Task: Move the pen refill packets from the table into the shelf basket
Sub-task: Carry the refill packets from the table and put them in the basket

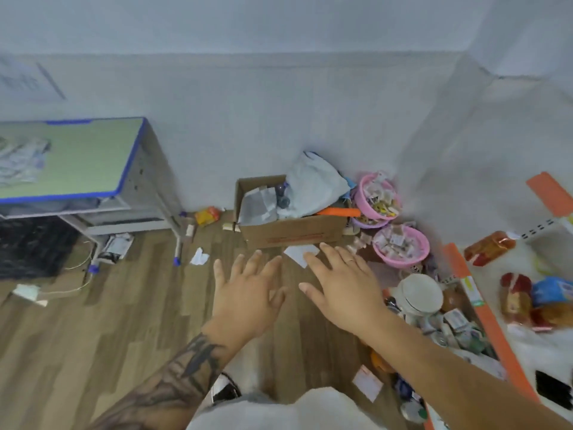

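A heap of clear packets point(21, 161) lies on the green table point(93, 156) with blue edging at the far left; blur hides what they contain. My left hand point(248, 290) and my right hand point(341, 290) are both stretched out in front of me over the wooden floor, fingers spread and straight, holding nothing. Both are well away from the table. Two pink baskets point(400, 246) filled with small packets sit on the floor by the wall to the right. A shelf point(483, 315) with an orange edge runs along the right side.
An open cardboard box point(288, 231) with bags and an orange strip stands against the wall ahead. Paper scraps point(200, 256) litter the floor. Wrapped bread and snack packs point(533, 296) lie on the white shelf board at right. Cables point(77, 274) trail under the table.
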Motion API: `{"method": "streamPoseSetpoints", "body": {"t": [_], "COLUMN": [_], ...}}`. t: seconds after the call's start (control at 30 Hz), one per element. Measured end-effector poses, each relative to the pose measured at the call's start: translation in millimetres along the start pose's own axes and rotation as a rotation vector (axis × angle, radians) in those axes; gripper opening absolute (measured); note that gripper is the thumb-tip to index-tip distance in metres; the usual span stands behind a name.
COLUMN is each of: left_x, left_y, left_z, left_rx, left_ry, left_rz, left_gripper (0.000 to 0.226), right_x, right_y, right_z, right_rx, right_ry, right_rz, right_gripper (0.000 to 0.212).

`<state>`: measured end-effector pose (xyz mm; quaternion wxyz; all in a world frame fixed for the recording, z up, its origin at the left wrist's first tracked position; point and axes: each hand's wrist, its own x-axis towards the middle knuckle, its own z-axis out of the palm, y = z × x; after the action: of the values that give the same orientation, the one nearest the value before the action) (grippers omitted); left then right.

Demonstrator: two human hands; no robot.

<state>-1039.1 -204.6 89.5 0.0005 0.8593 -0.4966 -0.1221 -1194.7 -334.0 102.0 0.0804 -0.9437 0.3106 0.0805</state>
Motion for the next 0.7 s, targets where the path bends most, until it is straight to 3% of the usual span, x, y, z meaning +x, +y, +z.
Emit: {"method": "streamPoseSetpoints", "body": {"t": [0.37,0.7], "left_x": [-14,-16], "left_y": [-231,-359], "left_z": [-3,-5], "left_rx": [-0.12,-0.251], "left_ry": [0.017,-0.018], "left_rz": [-0.241,-0.449], "left_gripper": [0.063,0.063], "right_x": [127,212], "right_y": [-208,-332], "right_z": [24,32], "right_rx": [-0.108,-0.118], "right_ry": [-0.041,-0.094], "right_rz": [-0.187,-0.369], "right_gripper": [0.065,0.067]}}
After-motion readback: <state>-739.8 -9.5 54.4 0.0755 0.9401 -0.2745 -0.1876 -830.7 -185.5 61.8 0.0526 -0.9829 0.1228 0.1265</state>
